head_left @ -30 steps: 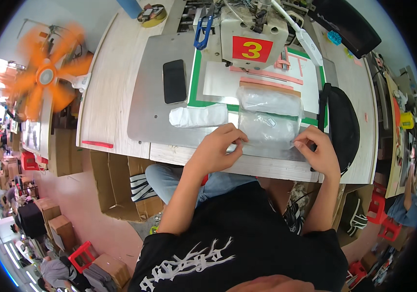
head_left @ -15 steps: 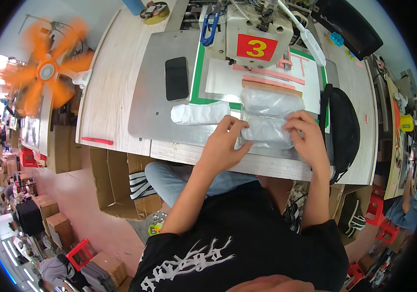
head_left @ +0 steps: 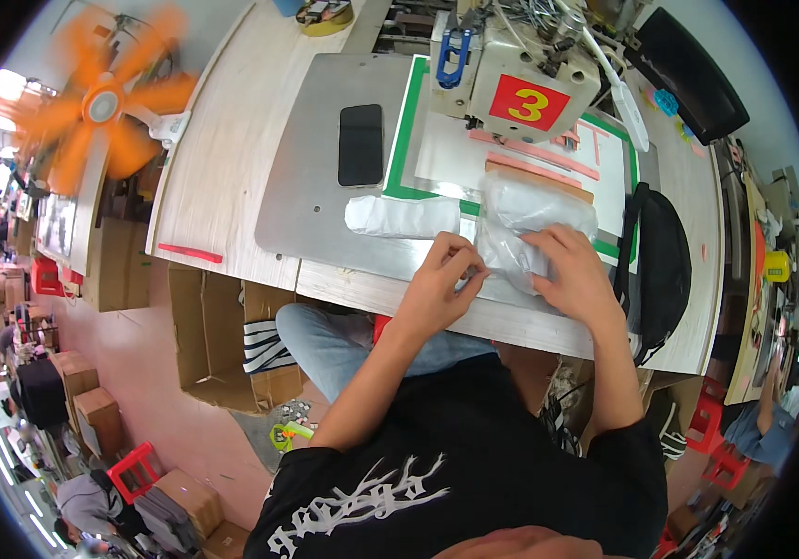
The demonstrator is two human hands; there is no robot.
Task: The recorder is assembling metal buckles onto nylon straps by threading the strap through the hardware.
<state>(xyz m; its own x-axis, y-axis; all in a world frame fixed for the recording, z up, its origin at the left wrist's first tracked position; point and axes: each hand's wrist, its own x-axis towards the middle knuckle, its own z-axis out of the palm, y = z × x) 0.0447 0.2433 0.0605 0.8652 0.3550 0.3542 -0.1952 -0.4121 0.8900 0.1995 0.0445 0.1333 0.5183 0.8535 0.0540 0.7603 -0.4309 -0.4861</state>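
A clear plastic bag (head_left: 541, 207) with white, folded-looking contents lies on the machine bed, its near half bunched up. My right hand (head_left: 574, 279) is closed over the right side of that near half, thumb toward me and fingers on top. At the bag's lower left edge my left hand (head_left: 441, 289) pinches, thumb and forefinger together; the bit of film between them is barely visible. Just beyond my left hand lies a separate white folded bundle (head_left: 404, 216). What exactly is inside the bag is blurred by the film.
A sewing machine head (head_left: 534, 88) stands behind the bag, with blue-handled snips (head_left: 453, 58) on its left. A green-edged white template (head_left: 446, 154) carries pink strips. Also on the table are a phone (head_left: 361, 144), a black bag (head_left: 660, 270) and a red tool (head_left: 191, 253). An orange fan (head_left: 101, 106) spins at left.
My right hand has moved left, crumpling the bag's near half, which lay flatter before. The left hand's thumb and forefinger have come together. The whole view has shifted slightly.
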